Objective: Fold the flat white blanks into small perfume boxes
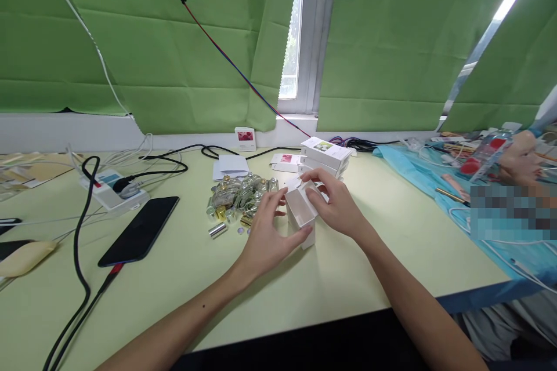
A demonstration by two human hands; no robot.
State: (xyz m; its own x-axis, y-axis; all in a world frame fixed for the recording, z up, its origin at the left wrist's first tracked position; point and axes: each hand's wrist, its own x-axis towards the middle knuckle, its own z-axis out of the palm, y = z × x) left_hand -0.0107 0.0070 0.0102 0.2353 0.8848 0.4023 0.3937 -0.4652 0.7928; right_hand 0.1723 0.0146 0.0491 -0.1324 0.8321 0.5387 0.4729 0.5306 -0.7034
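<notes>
An open white carton (299,208) stands tilted on the table before me, its hollow inside turned up toward the camera. My left hand (264,237) grips it from the left, thumb at the near side and fingers at the far left edge. On the right, my right hand (334,204) pinches the carton's upper right edge between thumb and fingers. Just left of the carton lies a heap of small glass bottles (237,191) with gold and silver caps. A silver cylindrical cap (217,230) lies apart in front of the heap.
Behind the carton are stacked white boxes (327,152) and white papers (230,166). To the left lie a black phone (140,232), cables and a power strip (115,191). Blue sheeting (418,177) with clutter, including a mannequin head (520,153), covers the right side.
</notes>
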